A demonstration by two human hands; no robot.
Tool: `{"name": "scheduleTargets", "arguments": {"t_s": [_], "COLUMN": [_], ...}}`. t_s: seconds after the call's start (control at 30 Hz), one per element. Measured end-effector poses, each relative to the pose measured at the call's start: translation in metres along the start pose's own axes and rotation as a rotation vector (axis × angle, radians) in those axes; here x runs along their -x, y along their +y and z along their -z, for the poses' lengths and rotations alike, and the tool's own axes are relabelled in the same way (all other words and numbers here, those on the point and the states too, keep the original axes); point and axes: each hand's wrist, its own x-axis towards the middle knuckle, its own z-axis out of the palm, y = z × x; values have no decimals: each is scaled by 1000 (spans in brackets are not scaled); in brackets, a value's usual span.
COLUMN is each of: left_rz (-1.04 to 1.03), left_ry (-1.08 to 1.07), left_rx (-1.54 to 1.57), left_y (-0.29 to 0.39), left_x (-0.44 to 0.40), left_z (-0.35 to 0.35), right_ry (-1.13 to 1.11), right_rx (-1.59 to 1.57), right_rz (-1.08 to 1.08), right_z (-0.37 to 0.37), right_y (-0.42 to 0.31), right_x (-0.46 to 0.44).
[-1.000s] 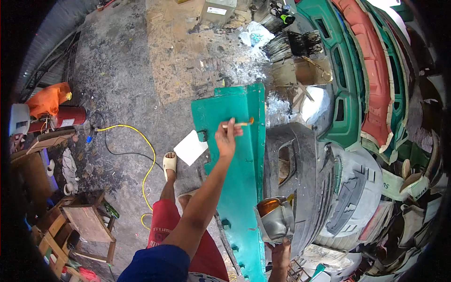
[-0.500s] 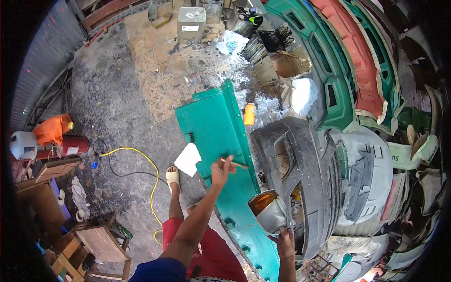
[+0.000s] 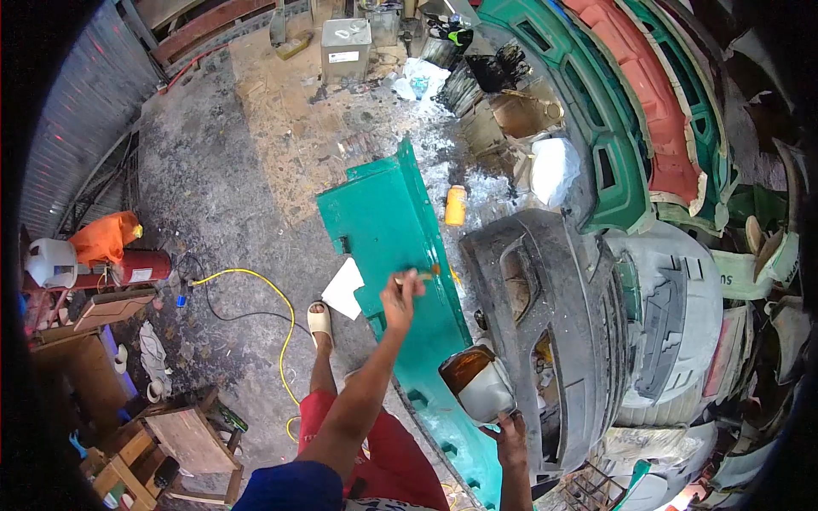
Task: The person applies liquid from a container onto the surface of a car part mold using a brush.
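Gripping a thin brush point(image 3: 426, 274) in the left hand point(image 3: 400, 302), with fingers closed around the handle. Holding its brownish tip over the right-hand flange of a long green panel point(image 3: 366, 213), but leaving contact between tip and surface too blurred to tell. Gripping a metal container point(image 3: 486, 392) in the right hand point(image 3: 511, 439), with fingers curled at its near side. Tilting it so as to face its open mouth toward the upper left, and showing amber-brown liquid inside. Holding it in front of the lower stretch of the panel, near the right edge.

Wearing a blue sleeve point(image 3: 290, 487) and red shorts point(image 3: 400, 460). Standing to the left of the panel and resting a foot in a cream sandal point(image 3: 319, 320) on the stained floor point(image 3: 213, 170), just beside a white sheet point(image 3: 343, 289). Facing a dark bumper point(image 3: 579, 315) on the right of the panel, near its edge. Looking also toward an orange bottle point(image 3: 456, 206) by the panel's upper right side, a yellow cable point(image 3: 234, 271) on the floor to the left, and a red moulded part point(image 3: 656, 111) at the upper right.
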Motion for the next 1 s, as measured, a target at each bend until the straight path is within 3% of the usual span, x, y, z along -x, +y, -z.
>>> {"name": "scheduleTargets", "arguments": {"t_s": [0.1, 0.17, 0.3, 0.4, 0.47, 0.5, 0.67, 0.73, 0.8, 0.9, 1.0], "left_rz": [61, 223, 216, 157, -164, -230, -283, -450, -446, -21, 36], "left_ry": [-106, -200, -215, -388, -675, -775, -1026, -1073, -1077, -964, -871], "left_rx": [-42, 43, 116, -111, -340, -410, -682, -668, -523, -370, -285], "left_y": [-7, 11, 85, 147, 176, 187, 154, 140, 141, 159, 153], "left_x": [45, 54, 23, -2, -12, -17, -29, -41, -60, -89, -128], "left_z": [10, 21, 55, 68, 70, 67, 68, 70, 71, 80, 85], "right_ry": [-25, -7, -16, 2, -26, -26, -5, -1, -14, 57, 52], "right_rx": [37, 57, 29, -46, -61, -79, -89, -65, -63, -84, -128], "right_rz": [-10, 15, -18, -4, 5, 9, 43, 26, 28, 22, 14], "right_z": [-11, -20, -46, -76, -92, -102, -143, -158, -170, -181, -190], "right_y": [-6, -2, 2, -2, 4, 2, -2, -11, -20, -16, -23], "right_x": [-4, -11, -32, -40, -49, -51, -54, -55, -57, -65, -70]}}
